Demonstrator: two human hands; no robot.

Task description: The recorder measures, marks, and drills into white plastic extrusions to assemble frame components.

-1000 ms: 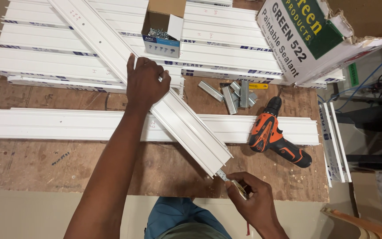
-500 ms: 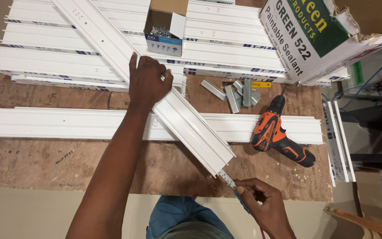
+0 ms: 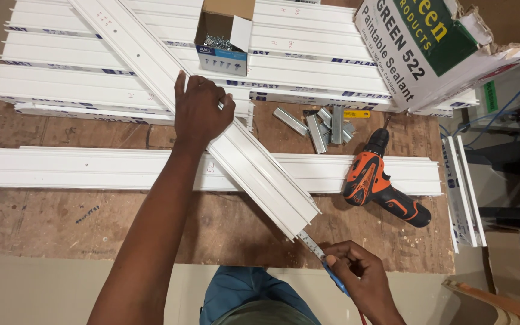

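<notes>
The left hand [image 3: 198, 111] lies palm-down on a long white plastic channel strip [image 3: 236, 150] that runs diagonally across the plywood bench [image 3: 61, 222], its fingers spread flat over the strip's top face and pressing on it rather than closing around it. The strip's near end sits over the bench's front part, and there the right hand [image 3: 359, 283] has its fingers pinched together on a steel tape blade [image 3: 311, 244] that comes out from under the strip's end; a thin blue thing, perhaps a pencil or pen, also sits in that grip, though what it is cannot be told for sure. Under the diagonal strip, a second white strip [image 3: 91, 170] lies crosswise along the bench. Just to the right of the diagonal strip rests an orange and black cordless drill [image 3: 375, 183], lying partly on the crosswise strip. Beyond the drill, a cluster of small grey metal clips [image 3: 320, 123] lies on the wood. Behind the left hand, a stack of more white strips [image 3: 79, 78] carries an open cardboard box of screws [image 3: 224, 39], and to the right of that box a large white and green carton [image 3: 428, 48] sits tilted
</notes>
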